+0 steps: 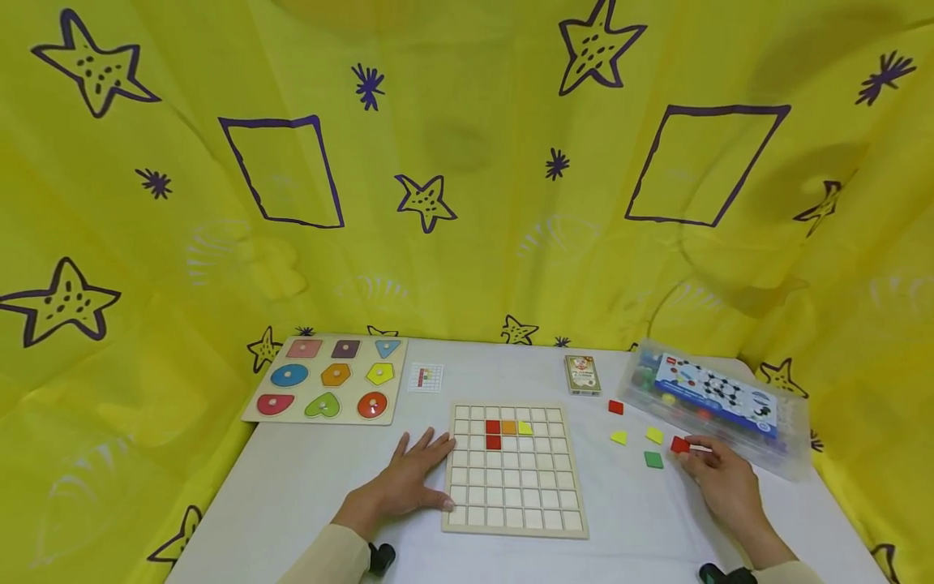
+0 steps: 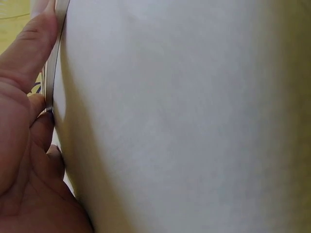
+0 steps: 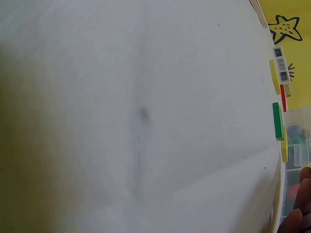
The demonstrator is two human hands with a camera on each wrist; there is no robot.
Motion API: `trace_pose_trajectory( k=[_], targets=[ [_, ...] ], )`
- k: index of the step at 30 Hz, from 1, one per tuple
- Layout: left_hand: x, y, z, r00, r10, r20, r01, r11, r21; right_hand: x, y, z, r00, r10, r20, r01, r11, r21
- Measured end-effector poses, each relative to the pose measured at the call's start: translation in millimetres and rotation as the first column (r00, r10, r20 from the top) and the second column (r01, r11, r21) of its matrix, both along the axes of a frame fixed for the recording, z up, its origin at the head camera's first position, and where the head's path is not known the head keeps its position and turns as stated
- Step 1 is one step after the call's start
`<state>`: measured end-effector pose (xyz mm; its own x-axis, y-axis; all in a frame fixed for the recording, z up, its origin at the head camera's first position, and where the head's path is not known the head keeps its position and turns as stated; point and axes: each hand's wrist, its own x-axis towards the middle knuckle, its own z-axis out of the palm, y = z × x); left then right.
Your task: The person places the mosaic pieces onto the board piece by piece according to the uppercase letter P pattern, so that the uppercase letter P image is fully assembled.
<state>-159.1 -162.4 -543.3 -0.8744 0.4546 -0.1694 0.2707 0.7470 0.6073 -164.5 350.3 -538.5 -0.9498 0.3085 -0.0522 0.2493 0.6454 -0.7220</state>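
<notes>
My left hand point(image 1: 409, 478) lies spread on the table, its thumb and fingertips against the left edge of a wooden grid board point(image 1: 511, 534). In the left wrist view the thumb point(image 2: 36, 41) touches the board's side. Two red tiles point(image 1: 493, 442), an orange tile point(image 1: 508, 427) and a yellow piece point(image 1: 524, 428) sit in the board's upper cells. To the right, my right hand point(image 1: 726, 483) pinches a red square tile point(image 1: 680, 444) between thumb and fingers. Beside it lie a green tile point(image 1: 653, 460), two yellow pieces point(image 1: 654, 435) and another red tile point(image 1: 616, 407).
A clear plastic case point(image 1: 795, 442) with a blue label stands right of the loose tiles. Behind the board are a small pattern card point(image 1: 426, 377) and a card box point(image 1: 582, 375). A wooden shape puzzle point(image 1: 328, 414) lies at back left, before a yellow curtain point(image 1: 467, 268).
</notes>
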Motion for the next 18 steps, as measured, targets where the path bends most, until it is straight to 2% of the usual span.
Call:
trace_pose_trajectory(
  k=[7, 18],
  targets=[
    [0.9, 1.8, 0.8, 1.000, 0.002, 0.005, -0.002, 1.000, -0.007, -1.4, -9.7, 1.2, 0.999, -0.015, -0.052, 0.009, 0.994, -0.112],
    [0.6, 2.1, 0.4, 1.000, 0.010, 0.007, -0.010, 1.000, -0.011, -2.4, -33.1, 6.0, 0.989, 0.002, -0.147, -0.028, 0.984, -0.178]
  ],
)
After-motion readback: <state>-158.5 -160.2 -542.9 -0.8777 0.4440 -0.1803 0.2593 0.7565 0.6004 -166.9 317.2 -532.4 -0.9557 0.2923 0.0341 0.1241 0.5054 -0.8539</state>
